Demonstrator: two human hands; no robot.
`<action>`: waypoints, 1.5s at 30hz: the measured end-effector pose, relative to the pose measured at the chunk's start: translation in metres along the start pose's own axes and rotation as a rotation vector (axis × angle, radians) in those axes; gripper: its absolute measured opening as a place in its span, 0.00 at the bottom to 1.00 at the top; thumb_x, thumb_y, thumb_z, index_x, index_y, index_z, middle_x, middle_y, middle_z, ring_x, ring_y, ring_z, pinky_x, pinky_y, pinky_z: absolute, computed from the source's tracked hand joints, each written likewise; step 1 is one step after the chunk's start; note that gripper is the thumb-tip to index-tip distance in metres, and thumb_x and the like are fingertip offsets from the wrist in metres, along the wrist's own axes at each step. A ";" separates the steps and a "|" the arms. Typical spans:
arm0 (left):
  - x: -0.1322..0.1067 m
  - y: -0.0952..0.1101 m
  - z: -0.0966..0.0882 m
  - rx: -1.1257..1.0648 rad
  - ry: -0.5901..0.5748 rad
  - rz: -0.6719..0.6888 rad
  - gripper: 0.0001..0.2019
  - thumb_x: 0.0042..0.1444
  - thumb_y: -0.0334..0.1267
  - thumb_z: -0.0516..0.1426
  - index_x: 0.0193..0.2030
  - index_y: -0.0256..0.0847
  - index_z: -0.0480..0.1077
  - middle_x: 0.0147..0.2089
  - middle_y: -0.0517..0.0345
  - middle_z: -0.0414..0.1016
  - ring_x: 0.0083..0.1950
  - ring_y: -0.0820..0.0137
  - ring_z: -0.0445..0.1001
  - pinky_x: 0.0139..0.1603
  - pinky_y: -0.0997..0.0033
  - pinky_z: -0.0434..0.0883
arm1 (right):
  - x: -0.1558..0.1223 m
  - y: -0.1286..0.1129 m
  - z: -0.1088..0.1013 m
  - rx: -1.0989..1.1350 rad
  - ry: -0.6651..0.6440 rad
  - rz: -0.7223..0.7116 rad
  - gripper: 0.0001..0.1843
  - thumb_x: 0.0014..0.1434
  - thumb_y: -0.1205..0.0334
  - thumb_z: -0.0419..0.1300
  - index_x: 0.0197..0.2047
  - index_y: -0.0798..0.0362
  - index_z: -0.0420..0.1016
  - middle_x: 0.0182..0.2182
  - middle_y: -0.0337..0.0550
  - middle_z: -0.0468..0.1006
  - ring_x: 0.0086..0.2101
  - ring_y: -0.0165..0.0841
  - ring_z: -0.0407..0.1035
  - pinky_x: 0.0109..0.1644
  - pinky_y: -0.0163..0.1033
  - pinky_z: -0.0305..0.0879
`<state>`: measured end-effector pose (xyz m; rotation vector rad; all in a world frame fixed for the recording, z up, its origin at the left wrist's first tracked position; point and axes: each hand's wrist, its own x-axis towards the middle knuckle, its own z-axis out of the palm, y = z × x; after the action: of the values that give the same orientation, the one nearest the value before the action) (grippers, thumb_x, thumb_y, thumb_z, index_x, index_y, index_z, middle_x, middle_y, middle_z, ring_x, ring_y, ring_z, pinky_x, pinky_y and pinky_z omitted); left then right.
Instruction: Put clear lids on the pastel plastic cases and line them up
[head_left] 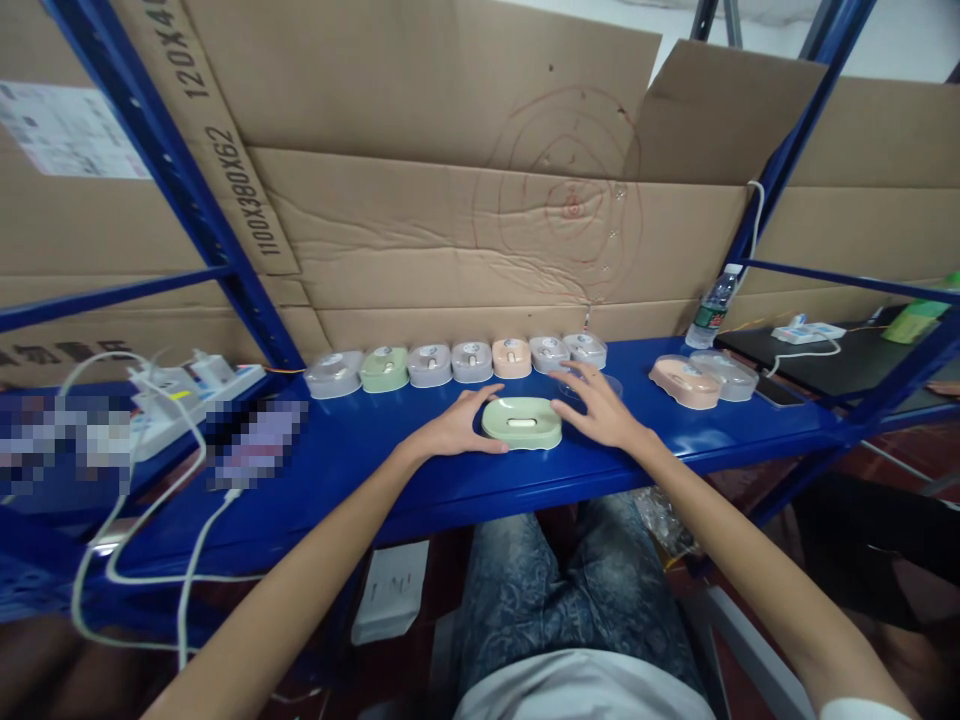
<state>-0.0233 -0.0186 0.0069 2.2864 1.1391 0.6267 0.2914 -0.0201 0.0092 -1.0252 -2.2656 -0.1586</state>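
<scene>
A pale green oval soap dish (pixel 523 424) with a lighter raised bar in its middle lies at the front of the blue shelf, with no lid on top. My left hand (pixel 463 425) is around its left end, thumb in front and fingers behind. Over the right end is my right hand (pixel 598 408), its fingers spread; whether its thumb touches the rim I cannot tell. Partly hidden behind the right hand, a clear lid (pixel 613 384) rests on the shelf.
Behind stand several clear-lidded dishes in a row, including a green one (pixel 385 369) and a peach one (pixel 511 358). At right are another peach dish (pixel 684 382), a clear-lidded one (pixel 724 376) and a water bottle (pixel 710 312). A blurred phone (pixel 259 442), cables and a power strip (pixel 238 380) are left.
</scene>
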 end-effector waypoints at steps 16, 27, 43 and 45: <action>0.001 0.005 0.006 -0.068 0.021 0.037 0.60 0.45 0.57 0.74 0.80 0.47 0.50 0.72 0.40 0.67 0.74 0.43 0.64 0.74 0.40 0.57 | -0.009 0.020 -0.007 0.137 -0.018 0.080 0.33 0.72 0.38 0.54 0.72 0.45 0.68 0.58 0.52 0.75 0.57 0.48 0.70 0.65 0.59 0.68; 0.002 0.001 0.008 -0.174 -0.005 0.042 0.62 0.44 0.52 0.75 0.81 0.45 0.48 0.76 0.35 0.62 0.77 0.44 0.61 0.75 0.38 0.57 | -0.001 -0.037 0.009 0.146 -0.184 -0.160 0.31 0.74 0.41 0.53 0.75 0.41 0.65 0.62 0.54 0.72 0.60 0.48 0.65 0.67 0.60 0.64; 0.001 0.000 0.006 -0.063 -0.016 0.047 0.56 0.47 0.57 0.73 0.79 0.50 0.53 0.78 0.42 0.60 0.76 0.43 0.60 0.75 0.40 0.58 | -0.003 -0.035 0.012 0.229 -0.236 -0.149 0.35 0.71 0.43 0.59 0.76 0.41 0.61 0.65 0.54 0.66 0.67 0.48 0.61 0.69 0.59 0.65; 0.002 -0.001 0.006 -0.051 -0.033 0.044 0.56 0.48 0.58 0.72 0.79 0.48 0.53 0.77 0.41 0.59 0.76 0.44 0.60 0.75 0.41 0.57 | -0.006 -0.039 0.014 0.212 -0.218 -0.119 0.35 0.71 0.42 0.59 0.76 0.42 0.61 0.65 0.55 0.65 0.66 0.48 0.62 0.69 0.59 0.65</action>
<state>-0.0190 -0.0179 0.0022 2.2753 1.0481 0.6256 0.2596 -0.0462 -0.0002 -0.8310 -2.4779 0.1480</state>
